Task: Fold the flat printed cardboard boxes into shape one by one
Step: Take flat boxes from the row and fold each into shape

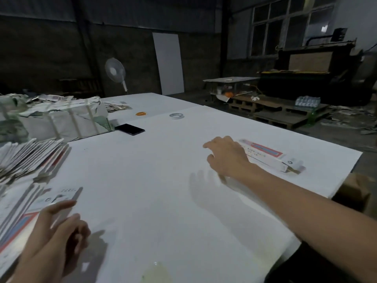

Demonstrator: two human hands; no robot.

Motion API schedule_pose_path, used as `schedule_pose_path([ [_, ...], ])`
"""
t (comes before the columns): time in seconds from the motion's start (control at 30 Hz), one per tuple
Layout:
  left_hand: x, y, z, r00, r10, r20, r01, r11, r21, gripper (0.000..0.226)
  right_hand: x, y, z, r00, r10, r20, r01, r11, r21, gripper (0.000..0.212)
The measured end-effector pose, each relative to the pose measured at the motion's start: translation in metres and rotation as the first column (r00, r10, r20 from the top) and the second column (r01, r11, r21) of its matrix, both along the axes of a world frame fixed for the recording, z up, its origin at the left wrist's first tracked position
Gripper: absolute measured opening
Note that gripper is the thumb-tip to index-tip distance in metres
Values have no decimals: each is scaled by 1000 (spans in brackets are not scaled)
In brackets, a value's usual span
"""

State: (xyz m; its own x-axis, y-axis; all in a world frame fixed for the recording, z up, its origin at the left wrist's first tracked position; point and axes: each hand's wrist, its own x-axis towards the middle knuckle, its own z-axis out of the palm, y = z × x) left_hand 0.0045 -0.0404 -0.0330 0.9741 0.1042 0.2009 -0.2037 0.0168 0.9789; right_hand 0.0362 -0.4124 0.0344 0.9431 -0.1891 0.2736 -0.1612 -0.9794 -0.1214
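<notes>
My right hand (225, 155) hangs loose-fingered beside the folded box (271, 155), holding nothing. My left hand (55, 225), fingers half-curled and empty, nears the flat boxes (30, 160) left of the phone (130, 129). A careless grab could drag several flats at once. White table (163, 201), dim workshop.

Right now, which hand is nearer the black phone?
Right. The right hand hovers right of the phone, mid-table; the left hand is down by the near edge, at the flat boxes.
</notes>
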Motion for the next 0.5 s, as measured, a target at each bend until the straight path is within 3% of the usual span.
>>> schedule_pose_path([
  [0.17, -17, 0, 14, 999, -41, 13, 42, 998, -55, 37, -14, 140, 1, 929, 368, 45, -361, 871, 333, 40],
  [0.27, -20, 3, 14, 993, -70, 93, 67, 997, 42, 40, -23, 213, -1, 830, 552, 83, -534, 743, 404, 37],
  [0.37, -21, 10, 20, 990, 0, 140, -18, 992, 128, 31, -29, 248, -11, 762, 602, 238, -635, 623, 457, 32],
  [0.43, -19, 19, 24, 968, 98, 232, -174, 927, 332, 26, -25, 248, -26, 754, 574, 321, -652, 587, 480, 23],
  [0.5, -21, 26, 30, 904, 100, 415, -346, 741, 576, 20, -18, 244, -40, 762, 536, 363, -645, 575, 504, 21],
])
